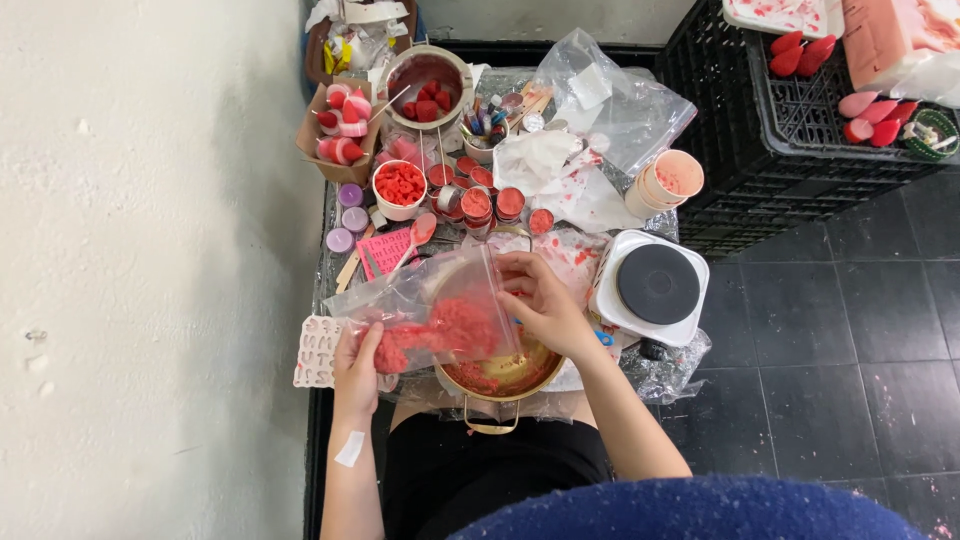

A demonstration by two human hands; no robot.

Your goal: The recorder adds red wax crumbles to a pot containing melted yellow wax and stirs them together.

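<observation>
A pink card (384, 252) lies just left of the brass pot (497, 383), and a crumpled clear wrapper (612, 105) sits well behind it, beside stacked paper cups (665, 183). A white hot plate (653, 287) stands right of the pot. Over the pot hangs a clear plastic bag (440, 315), tilted, with crumbly red-pink flakes bunched in its lower left end. The left hand (357, 368) has its fingers clamped around that filled end; the right hand (540, 303) pinches the bag's open edge above the pot
</observation>
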